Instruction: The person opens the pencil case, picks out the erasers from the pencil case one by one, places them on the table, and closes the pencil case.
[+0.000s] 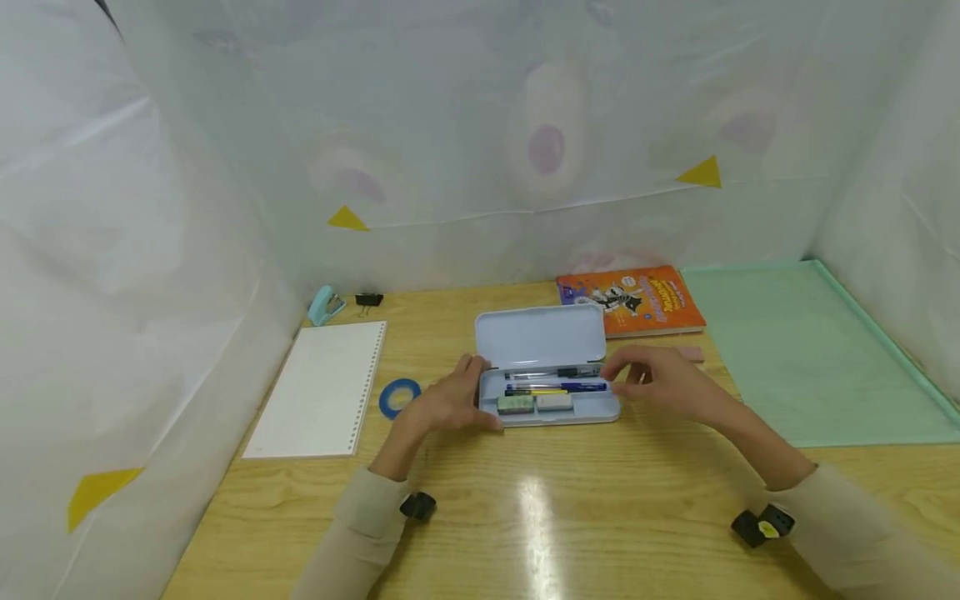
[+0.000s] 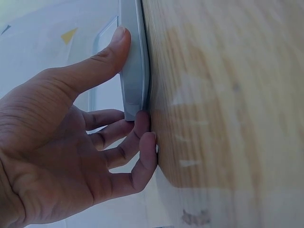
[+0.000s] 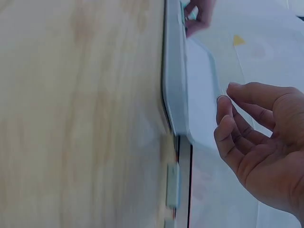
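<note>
A light blue pencil case [image 1: 540, 337] lies open in the middle of the wooden desk, its lid tipped back. Pens [image 1: 555, 385] and two erasers [image 1: 534, 404] lie in its tray. My left hand [image 1: 472, 392] grips the case's left end. In the left wrist view the thumb presses the case's [image 2: 134, 57] side and the fingers [image 2: 142, 137] curl round its corner. My right hand [image 1: 626, 375] hovers at the right end with loosely curled fingers. In the right wrist view this hand [image 3: 225, 109] is close to the lid [image 3: 202, 95], with a small gap between them.
An orange book [image 1: 633, 300] and a green mat [image 1: 802, 350] lie at the back right, with a pink eraser [image 1: 693, 354] between them. To the left are a loose-leaf pad [image 1: 318, 387], a blue tape ring [image 1: 399, 396], a stapler [image 1: 325, 305] and a binder clip [image 1: 367, 300]. White sheets wall the desk.
</note>
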`<action>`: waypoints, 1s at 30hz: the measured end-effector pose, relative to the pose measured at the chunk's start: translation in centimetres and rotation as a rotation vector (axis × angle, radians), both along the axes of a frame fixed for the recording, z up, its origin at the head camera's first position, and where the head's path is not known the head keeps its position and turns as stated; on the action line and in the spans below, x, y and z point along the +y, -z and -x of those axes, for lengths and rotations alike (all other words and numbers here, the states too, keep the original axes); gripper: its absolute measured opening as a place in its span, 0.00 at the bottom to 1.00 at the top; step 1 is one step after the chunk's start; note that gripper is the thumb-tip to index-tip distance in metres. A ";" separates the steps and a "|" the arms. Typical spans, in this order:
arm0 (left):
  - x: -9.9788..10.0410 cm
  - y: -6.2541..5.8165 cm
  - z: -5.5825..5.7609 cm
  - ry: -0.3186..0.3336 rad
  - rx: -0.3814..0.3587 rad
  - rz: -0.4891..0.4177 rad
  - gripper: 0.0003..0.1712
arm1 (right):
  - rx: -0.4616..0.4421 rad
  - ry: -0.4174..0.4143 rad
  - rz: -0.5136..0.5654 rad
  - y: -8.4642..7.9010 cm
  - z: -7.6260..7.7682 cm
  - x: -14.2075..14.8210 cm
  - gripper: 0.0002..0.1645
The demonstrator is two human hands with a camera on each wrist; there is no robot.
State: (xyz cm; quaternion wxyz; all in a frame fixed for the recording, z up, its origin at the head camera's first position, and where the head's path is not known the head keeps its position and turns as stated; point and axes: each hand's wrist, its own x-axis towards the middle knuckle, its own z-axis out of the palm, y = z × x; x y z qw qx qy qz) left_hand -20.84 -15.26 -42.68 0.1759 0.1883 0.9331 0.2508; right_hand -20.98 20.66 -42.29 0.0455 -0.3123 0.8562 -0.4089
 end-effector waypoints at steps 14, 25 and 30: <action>0.0 -0.1 0.0 -0.004 -0.014 -0.006 0.54 | 0.041 -0.128 -0.048 1.9 0.4 -6.3 0.13; 0.3 -0.4 -0.1 -0.001 -0.007 -0.007 0.53 | 0.046 -0.079 -0.130 2.1 0.4 -7.4 0.14; 0.1 -0.3 -0.2 -0.008 -0.010 -0.016 0.53 | 0.085 -0.093 -0.126 2.3 0.4 -7.5 0.14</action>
